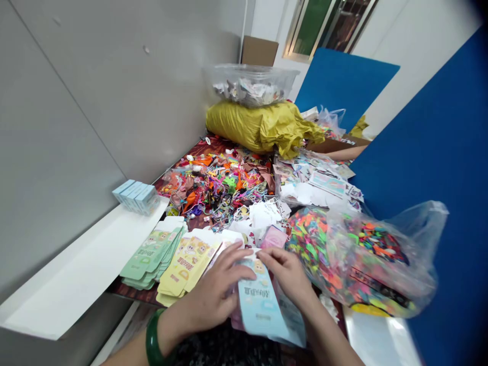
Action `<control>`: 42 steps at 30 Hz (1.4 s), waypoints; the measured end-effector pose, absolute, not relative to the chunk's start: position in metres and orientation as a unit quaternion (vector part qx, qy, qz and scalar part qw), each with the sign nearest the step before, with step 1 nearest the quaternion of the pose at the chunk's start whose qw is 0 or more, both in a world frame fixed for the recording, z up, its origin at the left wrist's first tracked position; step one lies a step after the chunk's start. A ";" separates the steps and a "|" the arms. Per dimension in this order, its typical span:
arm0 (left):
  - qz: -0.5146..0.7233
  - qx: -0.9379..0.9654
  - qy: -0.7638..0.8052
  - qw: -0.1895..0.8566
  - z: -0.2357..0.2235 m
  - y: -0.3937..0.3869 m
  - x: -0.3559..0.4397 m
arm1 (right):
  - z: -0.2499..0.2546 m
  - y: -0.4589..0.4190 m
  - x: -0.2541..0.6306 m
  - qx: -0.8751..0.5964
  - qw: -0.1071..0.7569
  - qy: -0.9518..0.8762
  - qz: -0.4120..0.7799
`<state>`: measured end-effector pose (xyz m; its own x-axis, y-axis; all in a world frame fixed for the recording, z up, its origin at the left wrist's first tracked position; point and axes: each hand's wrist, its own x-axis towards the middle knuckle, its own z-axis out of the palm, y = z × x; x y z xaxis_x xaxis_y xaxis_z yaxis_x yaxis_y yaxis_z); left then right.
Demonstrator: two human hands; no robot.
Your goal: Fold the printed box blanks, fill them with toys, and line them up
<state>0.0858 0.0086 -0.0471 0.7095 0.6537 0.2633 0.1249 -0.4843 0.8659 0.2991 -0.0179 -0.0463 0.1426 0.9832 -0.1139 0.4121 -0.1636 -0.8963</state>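
A light blue printed carton (261,300), still flat-looking, lies in front of me with its top end between my hands. My left hand (219,284) grips its left edge, thumb and fingers near the top flap. The fingertips of my right hand (284,269) pinch the upper right corner of the same carton. More light blue cartons (295,317) show under it on the right, partly hidden by my right forearm. To the left are stacks of flat yellow cartons (186,262) and green cartons (150,256). A small pink packet (274,237) lies just beyond my fingers.
Several small blue boxes (136,197) stand on a long white tray (87,264) at left. Beyond are a pile of colourful trinkets (224,185), paper cards (324,183), a yellow sack (247,124) and a clear bin (253,84). A clear bag of bright pieces (366,259) sits right.
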 end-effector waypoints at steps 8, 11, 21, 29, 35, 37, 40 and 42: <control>0.274 0.585 0.298 0.703 -0.051 0.003 0.086 | -0.062 0.014 0.329 -0.787 0.164 -0.591 0.072; 0.226 0.613 0.295 0.698 -0.050 -0.003 0.089 | -0.061 0.015 0.327 -0.793 0.142 -0.589 0.063; 0.261 0.606 0.300 0.689 -0.058 0.000 0.087 | -0.027 0.014 0.351 -0.760 0.199 -0.603 0.140; 0.275 0.584 0.350 0.678 -0.055 0.000 0.093 | 0.038 -0.018 0.345 -0.614 0.536 -0.522 0.252; 0.289 0.622 0.346 0.640 -0.051 -0.001 0.098 | 0.043 -0.030 0.317 -0.616 0.377 -0.640 0.261; 0.291 0.624 0.341 0.640 -0.051 -0.002 0.098 | 0.040 -0.029 0.316 -0.611 0.323 -0.676 0.256; 0.293 0.621 0.335 0.645 -0.052 -0.003 0.097 | 0.032 -0.017 0.323 -0.615 0.317 -0.674 0.256; 0.293 0.614 0.333 0.653 -0.054 -0.003 0.097 | 0.022 -0.002 0.330 -0.653 0.346 -0.637 0.219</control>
